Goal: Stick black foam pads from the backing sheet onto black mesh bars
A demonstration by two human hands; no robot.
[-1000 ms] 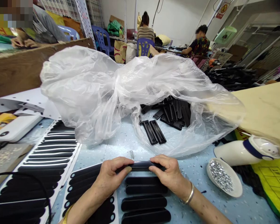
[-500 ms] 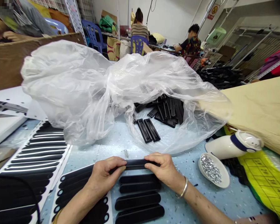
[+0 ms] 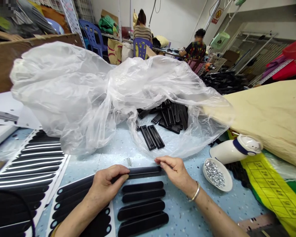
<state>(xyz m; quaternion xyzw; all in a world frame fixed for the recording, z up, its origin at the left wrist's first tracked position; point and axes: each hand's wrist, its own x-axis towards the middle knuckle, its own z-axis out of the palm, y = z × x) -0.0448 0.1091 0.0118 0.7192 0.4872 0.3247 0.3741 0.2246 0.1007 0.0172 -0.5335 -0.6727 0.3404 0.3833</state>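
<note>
Worktop (image 3: 88, 168) is partly hidden by plastic bag (image 3: 64, 92). Black strip (image 3: 144, 171) is pinched by left hand (image 3: 108, 182), left end partly covered; grip by right hand (image 3: 176, 170) cannot be told.

Silvery bangle (image 3: 198, 191), right wrist (image 3: 190, 188)

- I have a strip (image 3: 144, 171) running from the left fingers (image 3: 122, 169) toward the right fingers (image 3: 171, 162).
- Four loose strips (image 3: 143, 187) lie in rows on the table (image 3: 93, 164), on my side of the fingers.
- Left of the left fingers I see a near sheet (image 3: 112, 222), partly under the forearm, then a far sheet (image 3: 61, 165).
- Behind the fingers spreads a bag (image 3: 76, 95), with dark parts (image 3: 172, 113) in its mouth.
- Right of the right fingers sits a bowl (image 3: 229, 186) holding bits (image 3: 214, 172), a bottle (image 3: 222, 151) just behind it.
</note>
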